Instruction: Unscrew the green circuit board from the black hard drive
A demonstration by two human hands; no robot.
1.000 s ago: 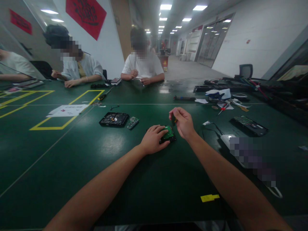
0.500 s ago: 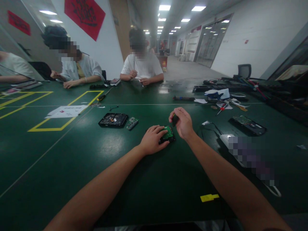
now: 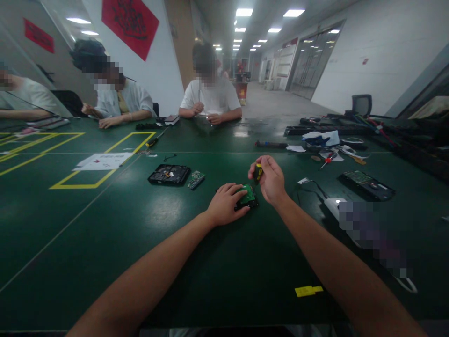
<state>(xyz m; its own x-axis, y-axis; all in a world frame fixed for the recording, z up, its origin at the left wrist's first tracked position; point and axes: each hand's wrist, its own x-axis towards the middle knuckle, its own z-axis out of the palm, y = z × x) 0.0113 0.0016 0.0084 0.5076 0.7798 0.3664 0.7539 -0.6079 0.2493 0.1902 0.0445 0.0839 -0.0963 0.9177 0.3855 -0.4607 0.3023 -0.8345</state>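
A hard drive [image 3: 249, 197] with a green circuit board facing up lies on the dark green table. My left hand [image 3: 228, 204] rests over its left part, fingers across the top and thumb along the near edge, gripping it. In my right hand [image 3: 271, 181], closed just above the drive's right end, is a screwdriver [image 3: 258, 172] with a black and yellow handle. Its tip cannot be made out. To the left lie another black hard drive [image 3: 169, 174] and a small green circuit board [image 3: 196, 179].
On the right are a third hard drive [image 3: 366, 185], a white power strip [image 3: 333, 208] partly blurred out, and a red screwdriver [image 3: 328, 160] among scraps. Yellow tape [image 3: 308, 291] lies near the front. Another screwdriver [image 3: 152, 142] lies farther back. Several people sit across the table.
The screwdriver handle has turned in my right hand, so its yellow part now shows. My left hand stays on the hard drive. The whole view has shifted slightly.
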